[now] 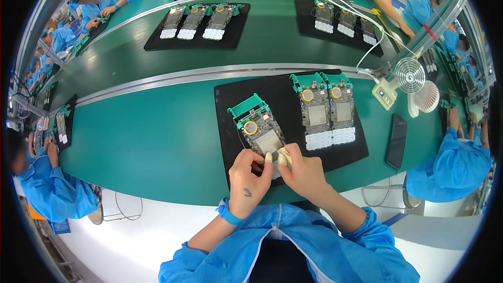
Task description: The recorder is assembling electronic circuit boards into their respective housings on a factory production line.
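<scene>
A circuit board (pixel 259 128) with a round yellow-rimmed coin cell and a green plastic frame (pixel 247 106) at its far end lies tilted on a black mat (pixel 230 94). Over its near end my left hand (pixel 251 181) and my right hand (pixel 305 173) meet, fingers closed and thumbs side by side. Pale finger cots cover several fingertips. A bit of white (pixel 276 171) shows between the hands; the fingers hide most of that end. On the mat's right side, two similar boards (pixel 316 115) with white keypad ends stand next to each other.
A dark phone (pixel 396 141) lies right of the mat. Behind it are a small white fan (pixel 410 75) and a cable. Across a metal rail (pixel 173 85), more boards rest on black mats (pixel 236 36). Co-workers in blue sit on both sides (pixel 450 165) and opposite.
</scene>
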The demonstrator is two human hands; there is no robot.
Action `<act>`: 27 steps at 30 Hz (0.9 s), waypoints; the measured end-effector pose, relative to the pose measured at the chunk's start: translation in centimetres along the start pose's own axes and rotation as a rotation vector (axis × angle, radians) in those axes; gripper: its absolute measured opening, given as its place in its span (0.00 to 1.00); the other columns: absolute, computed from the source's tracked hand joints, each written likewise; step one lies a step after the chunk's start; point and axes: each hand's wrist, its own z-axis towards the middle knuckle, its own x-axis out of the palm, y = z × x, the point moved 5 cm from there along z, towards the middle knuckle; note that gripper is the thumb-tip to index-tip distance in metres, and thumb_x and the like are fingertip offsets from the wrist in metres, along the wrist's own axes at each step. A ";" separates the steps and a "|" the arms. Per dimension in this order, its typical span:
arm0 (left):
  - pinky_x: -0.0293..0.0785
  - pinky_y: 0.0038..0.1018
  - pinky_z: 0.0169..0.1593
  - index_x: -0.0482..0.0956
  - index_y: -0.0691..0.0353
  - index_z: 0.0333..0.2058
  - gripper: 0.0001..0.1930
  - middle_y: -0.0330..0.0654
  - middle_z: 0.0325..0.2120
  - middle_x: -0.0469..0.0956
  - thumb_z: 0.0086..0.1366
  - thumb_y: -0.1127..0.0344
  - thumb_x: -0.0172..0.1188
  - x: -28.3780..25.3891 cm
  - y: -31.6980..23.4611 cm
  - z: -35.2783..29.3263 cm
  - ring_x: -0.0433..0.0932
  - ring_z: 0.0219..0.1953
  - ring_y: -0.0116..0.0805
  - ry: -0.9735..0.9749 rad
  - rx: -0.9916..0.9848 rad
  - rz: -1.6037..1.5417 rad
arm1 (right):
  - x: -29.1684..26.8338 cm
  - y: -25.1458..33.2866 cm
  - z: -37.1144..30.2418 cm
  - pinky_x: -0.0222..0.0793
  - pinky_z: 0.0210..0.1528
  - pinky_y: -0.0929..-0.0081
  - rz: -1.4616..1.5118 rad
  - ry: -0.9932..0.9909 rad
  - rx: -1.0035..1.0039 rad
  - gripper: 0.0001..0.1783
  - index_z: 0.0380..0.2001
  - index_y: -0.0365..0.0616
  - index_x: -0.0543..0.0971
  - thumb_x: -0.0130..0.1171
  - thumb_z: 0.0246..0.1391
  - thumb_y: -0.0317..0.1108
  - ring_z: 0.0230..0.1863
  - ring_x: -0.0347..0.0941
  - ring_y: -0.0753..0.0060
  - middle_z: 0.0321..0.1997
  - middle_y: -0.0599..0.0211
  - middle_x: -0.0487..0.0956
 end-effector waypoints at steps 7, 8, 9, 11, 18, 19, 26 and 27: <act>0.67 0.21 0.22 0.71 0.67 0.23 0.07 0.40 0.19 0.70 0.50 0.77 0.62 0.4 0.2 0.5 0.71 0.19 0.26 0.014 -0.006 -0.013 | -0.3 0.8 0.8 0.63 0.16 0.65 -0.145 -0.035 -0.081 0.14 0.37 0.45 0.67 0.56 0.48 0.35 0.15 0.72 0.57 0.16 0.64 0.74; 0.67 0.18 0.23 0.71 0.67 0.23 0.07 0.38 0.18 0.71 0.52 0.76 0.62 0.2 -0.1 0.3 0.71 0.20 0.21 0.011 0.006 -0.008 | -0.3 0.7 0.6 0.63 0.17 0.64 -0.122 -0.011 -0.059 0.14 0.37 0.45 0.67 0.57 0.48 0.35 0.16 0.72 0.57 0.16 0.64 0.74; 0.67 0.18 0.23 0.71 0.67 0.23 0.07 0.38 0.18 0.71 0.52 0.76 0.62 -0.2 -0.4 0.3 0.71 0.20 0.21 -0.015 0.024 0.000 | -0.3 0.6 0.8 0.64 0.17 0.63 -0.097 0.007 -0.052 0.14 0.37 0.45 0.68 0.57 0.48 0.35 0.17 0.73 0.56 0.16 0.63 0.74; 0.68 0.18 0.24 0.72 0.67 0.26 0.08 0.38 0.20 0.73 0.54 0.73 0.63 -0.2 -0.2 0.3 0.72 0.21 0.20 0.071 -0.096 -0.090 | -0.2 -0.9 0.2 0.67 0.20 0.62 0.004 0.027 0.062 0.14 0.39 0.45 0.68 0.56 0.49 0.35 0.20 0.74 0.53 0.18 0.61 0.75; 0.68 0.36 0.50 0.65 0.63 0.53 0.25 0.52 0.52 0.65 0.54 0.76 0.58 -3.6 -0.4 3.8 0.66 0.51 0.49 0.049 0.187 0.438 | -5.7 1.0 2.2 0.71 0.39 0.73 0.418 -0.229 -0.178 0.14 0.43 0.36 0.66 0.50 0.52 0.23 0.38 0.75 0.66 0.44 0.52 0.74; 0.68 0.36 0.50 0.65 0.63 0.53 0.25 0.52 0.52 0.65 0.54 0.76 0.58 -3.9 -0.6 4.5 0.66 0.51 0.49 0.047 0.190 0.441 | -6.8 2.1 2.8 0.71 0.40 0.72 0.513 -0.287 -0.236 0.12 0.43 0.35 0.64 0.46 0.54 0.21 0.39 0.75 0.65 0.47 0.49 0.73; 0.58 0.42 0.61 0.69 0.65 0.48 0.21 0.53 0.50 0.67 0.53 0.77 0.56 -2.2 -0.8 6.8 0.61 0.58 0.56 0.371 0.496 0.372 | -11.6 8.3 5.1 0.70 0.39 0.75 0.670 -0.272 -0.645 0.12 0.41 0.36 0.58 0.41 0.52 0.15 0.34 0.73 0.70 0.39 0.49 0.72; 0.58 0.42 0.61 0.69 0.65 0.48 0.21 0.53 0.50 0.67 0.53 0.77 0.56 -2.3 -1.1 6.7 0.61 0.58 0.56 0.368 0.500 0.375 | -11.4 8.1 4.9 0.70 0.39 0.75 0.670 -0.275 -0.650 0.12 0.41 0.36 0.58 0.41 0.52 0.15 0.34 0.73 0.70 0.39 0.49 0.72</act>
